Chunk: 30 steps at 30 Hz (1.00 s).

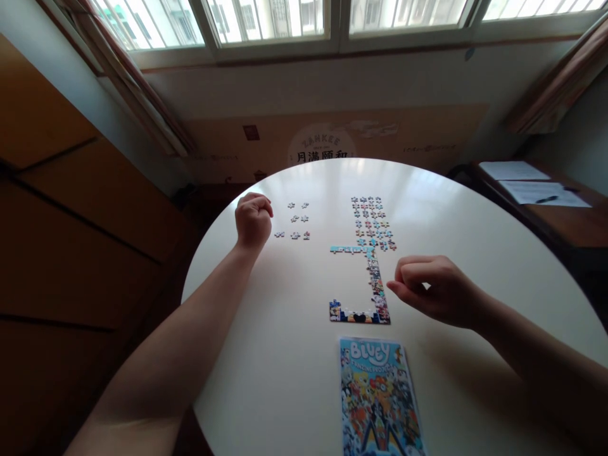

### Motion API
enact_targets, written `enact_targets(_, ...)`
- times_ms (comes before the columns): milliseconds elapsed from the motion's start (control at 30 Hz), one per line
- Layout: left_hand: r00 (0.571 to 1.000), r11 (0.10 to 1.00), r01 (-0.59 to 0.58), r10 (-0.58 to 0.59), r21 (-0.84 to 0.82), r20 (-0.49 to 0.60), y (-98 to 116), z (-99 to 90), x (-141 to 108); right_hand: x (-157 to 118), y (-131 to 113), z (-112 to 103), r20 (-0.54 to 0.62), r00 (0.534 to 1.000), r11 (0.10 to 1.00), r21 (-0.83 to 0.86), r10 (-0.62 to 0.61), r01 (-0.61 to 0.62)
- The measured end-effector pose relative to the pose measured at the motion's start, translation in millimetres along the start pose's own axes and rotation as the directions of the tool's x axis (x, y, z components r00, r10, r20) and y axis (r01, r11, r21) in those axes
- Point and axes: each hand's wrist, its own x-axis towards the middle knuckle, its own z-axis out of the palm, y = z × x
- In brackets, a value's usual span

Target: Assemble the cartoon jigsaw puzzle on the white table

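Note:
My left hand [254, 220] is closed in a fist at the table's far left edge; its inside is hidden from me. Beside it lie several loose jigsaw pieces [295, 235]. My right hand [430, 288] hovers or rests just right of a partly joined jigsaw border [377, 285], its fingers curled in and no piece visible between them. That border runs along the top, right and bottom sides, with one short stub at the lower left. Above it, more loose pieces [368, 215] stand in rough rows. A colourful Bluey picture sheet [379, 392] lies in front.
Everything lies on a round white table [275, 354]. Behind it, a printed tan panel [213, 136] leans against the wall under the windows. At right, papers [544, 192] and a pen lie on a brown surface. A wooden cabinet [61, 240] stands at left.

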Motion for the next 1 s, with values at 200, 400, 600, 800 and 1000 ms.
enact_targets(200,1.000,0.998,0.012,-0.013,-0.067,-0.014,-1,-4.8,1,1,-4,-1,-0.031,0.999,1.000,0.010,-0.013,0.013)
enact_targets(400,0.994,0.974,0.105,-0.101,-0.199,0.029,-5,-5.6,6,2,-8,0,-0.042,0.998,0.999,0.002,-0.040,0.040)
enact_targets(600,0.974,0.967,0.111,-0.061,-0.230,0.217,3,-8.3,6,0,-13,0,-0.050,0.997,0.998,-0.010,-0.062,0.062)
enact_targets(800,0.977,0.990,0.028,0.003,-0.139,0.215,6,-9.5,1,0,-15,0,-0.065,0.996,0.999,-0.005,-0.055,0.054)
enact_targets(1000,0.988,0.996,0.016,-0.002,-0.089,0.156,0,-11.6,2,-2,-11,1,-0.088,0.996,1.000,0.005,-0.021,0.021)
